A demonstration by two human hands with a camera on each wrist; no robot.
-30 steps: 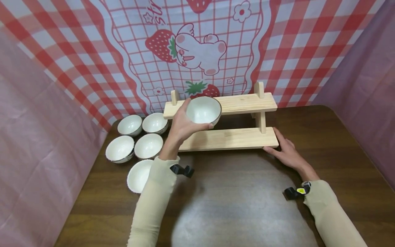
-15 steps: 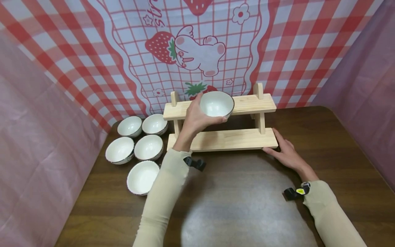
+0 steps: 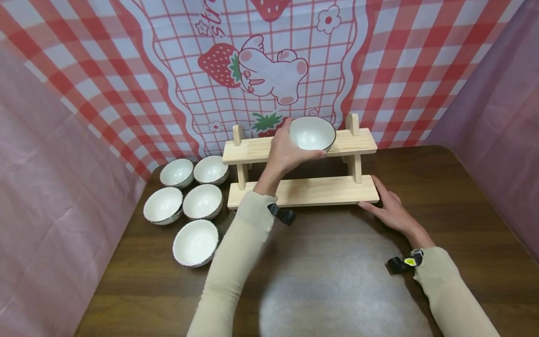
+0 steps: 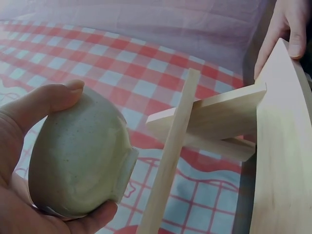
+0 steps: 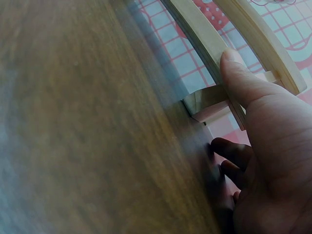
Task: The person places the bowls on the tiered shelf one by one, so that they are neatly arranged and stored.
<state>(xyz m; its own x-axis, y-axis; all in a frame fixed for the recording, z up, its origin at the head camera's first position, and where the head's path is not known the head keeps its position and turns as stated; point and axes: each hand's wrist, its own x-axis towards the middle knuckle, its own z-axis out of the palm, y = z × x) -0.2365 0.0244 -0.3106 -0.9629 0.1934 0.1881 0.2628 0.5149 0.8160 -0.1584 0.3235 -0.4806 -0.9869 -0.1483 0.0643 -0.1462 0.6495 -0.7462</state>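
My left hand (image 3: 287, 149) holds a white bowl (image 3: 313, 133) with a dark rim, thumb on the near side and fingers at the far side. The bowl is above the upper board of a two-tier wooden shelf (image 3: 313, 189), right of its middle. In the left wrist view the bowl's pale outside (image 4: 80, 151) and foot face the upper board, with a gap showing between them. My right hand (image 3: 392, 208) grips the right end of the lower board, thumb at its front edge and fingers along the end; the right wrist view shows the thumb (image 5: 239, 73) against the wood.
Several white bowls (image 3: 195, 243) stand on the brown wooden table (image 3: 126, 281) left of the shelf. A red-and-white checked cloth (image 3: 404, 61) with strawberries hangs right behind the shelf. Pink curtains (image 3: 50, 187) close in both sides.
My left hand has carried the bowl to the right and slightly farther back along the upper board. My right hand stays at the shelf's right end.
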